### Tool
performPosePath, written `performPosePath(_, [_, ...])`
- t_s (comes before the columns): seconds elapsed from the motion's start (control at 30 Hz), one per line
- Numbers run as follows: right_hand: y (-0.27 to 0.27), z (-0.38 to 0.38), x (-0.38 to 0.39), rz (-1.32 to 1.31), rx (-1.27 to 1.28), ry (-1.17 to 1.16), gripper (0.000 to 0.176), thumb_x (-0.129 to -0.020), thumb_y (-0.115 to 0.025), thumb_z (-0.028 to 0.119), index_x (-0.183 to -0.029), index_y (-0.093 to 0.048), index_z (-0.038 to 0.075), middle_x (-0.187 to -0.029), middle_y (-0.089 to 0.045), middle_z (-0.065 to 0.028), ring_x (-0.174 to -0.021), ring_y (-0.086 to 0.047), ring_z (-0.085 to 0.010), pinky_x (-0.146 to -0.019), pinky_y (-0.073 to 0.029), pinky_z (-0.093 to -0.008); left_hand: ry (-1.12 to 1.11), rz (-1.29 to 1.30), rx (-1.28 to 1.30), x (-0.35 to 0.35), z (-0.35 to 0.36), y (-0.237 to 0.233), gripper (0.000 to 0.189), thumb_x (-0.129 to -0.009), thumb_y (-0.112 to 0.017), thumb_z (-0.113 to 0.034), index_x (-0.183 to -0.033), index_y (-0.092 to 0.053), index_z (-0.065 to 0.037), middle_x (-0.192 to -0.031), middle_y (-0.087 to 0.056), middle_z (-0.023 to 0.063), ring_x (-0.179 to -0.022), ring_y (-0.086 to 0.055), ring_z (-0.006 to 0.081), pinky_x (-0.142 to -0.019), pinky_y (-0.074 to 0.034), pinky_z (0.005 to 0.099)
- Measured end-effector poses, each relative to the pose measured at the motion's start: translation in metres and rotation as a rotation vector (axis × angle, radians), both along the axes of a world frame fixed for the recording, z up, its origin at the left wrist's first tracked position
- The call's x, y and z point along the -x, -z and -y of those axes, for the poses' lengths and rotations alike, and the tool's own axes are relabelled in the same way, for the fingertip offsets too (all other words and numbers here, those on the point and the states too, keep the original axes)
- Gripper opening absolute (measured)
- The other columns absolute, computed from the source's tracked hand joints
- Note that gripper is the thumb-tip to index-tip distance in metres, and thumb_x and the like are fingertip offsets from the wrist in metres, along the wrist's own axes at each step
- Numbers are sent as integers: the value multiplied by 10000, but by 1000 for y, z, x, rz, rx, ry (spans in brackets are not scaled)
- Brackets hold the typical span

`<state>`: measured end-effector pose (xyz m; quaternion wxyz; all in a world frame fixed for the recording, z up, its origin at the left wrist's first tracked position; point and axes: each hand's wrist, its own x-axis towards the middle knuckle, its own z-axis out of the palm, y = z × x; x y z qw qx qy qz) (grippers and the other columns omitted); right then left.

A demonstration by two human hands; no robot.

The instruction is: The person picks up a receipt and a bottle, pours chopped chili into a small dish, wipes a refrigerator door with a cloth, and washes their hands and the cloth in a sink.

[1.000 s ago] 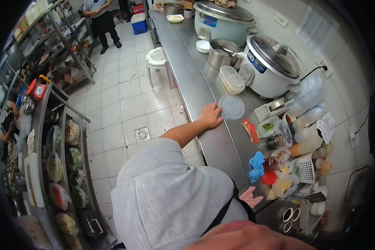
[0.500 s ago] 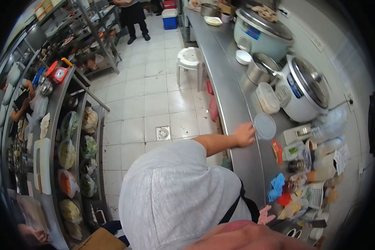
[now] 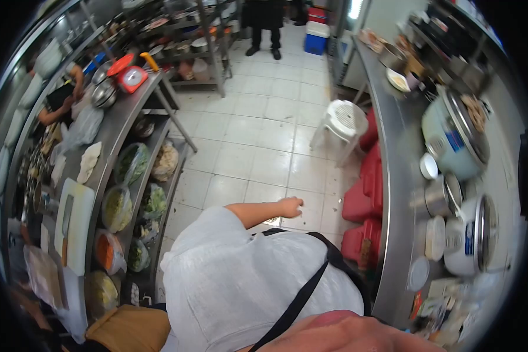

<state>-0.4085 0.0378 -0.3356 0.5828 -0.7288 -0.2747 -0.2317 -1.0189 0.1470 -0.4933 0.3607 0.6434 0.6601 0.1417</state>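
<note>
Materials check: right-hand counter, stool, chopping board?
Counter: likely stainless steel, brushed or worn satin; grey with soft, blurry reflections.
Stool: almost certainly moulded plastic, white, fairly smooth; perforated seat, legs in the same white.
Chopping board: probably plastic, matte; pale, even colour, no wood grain visible. Exact polymer unclear.

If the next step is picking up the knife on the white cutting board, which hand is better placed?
Probably the left hand: it appears empty, and the knife and cutting board lie to the person's left. The right hand is out of view.
</note>
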Motion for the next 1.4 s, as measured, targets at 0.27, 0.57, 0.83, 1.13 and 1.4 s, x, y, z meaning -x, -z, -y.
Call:
performPosePath(0.27, [6, -273, 126, -236, -227, -674, 378, -712, -543, 103, -1045, -444, -46, -991, -522, -193, -868, -527, -288, -710, -467, -379, -551, 59, 82, 118, 34, -8, 418, -722, -523, -316, -1045, -483, -54, -1022, -517, 186, -938, -506, 320, -790, -408, 397])
performPosePath(0.57, [-17, -482, 427, -726, -61, -1094, 548, -737, -539, 94, -1201, -279, -39, -1110, -430, -213, -933, -503, -307, -608, -521, -340, -786, -23, 525, 200, 70, 83, 356, -704, -512, -263, -962, -564, -22, -1014, -549, 177, -935, -529, 304, -786, -423, 377])
performPosePath(0.83, [-6, -597, 732, -1121, 559, -1610, 442, -774, -513, 147, -1152, -369, -32, -1040, -485, -169, -897, -516, -291, -672, -507, -403, -1446, 28, 420, 272, 65, 46, 406, -718, -515, -304, -1003, -531, -16, -1025, -530, 209, -935, -525, 313, -788, -420, 362])
performPosePath(1.13, [16, -447, 1040, -810, 843, -2493, 272, -799, -464, 116, -1053, -454, 19, -969, -512, -74, -886, -473, -147, -788, -370, -256, -1586, 551, 68, 402, 0, 33, 424, -731, -562, -348, -1006, -504, -31, -878, -565, 122, -753, -531, 193, -670, -439, 305])
performPosePath(1.4, [-1, -450, 1168, -654, 1020, -2492, 159, -808, -457, 116, -945, -490, 41, -863, -508, -44, -821, -461, -115, -740, -373, -238, -1250, 851, -119, 626, -88, -92, 482, -818, -409, -464, -1126, -415, -93, -979, -499, 70, -859, -499, 157, -679, -403, 267])
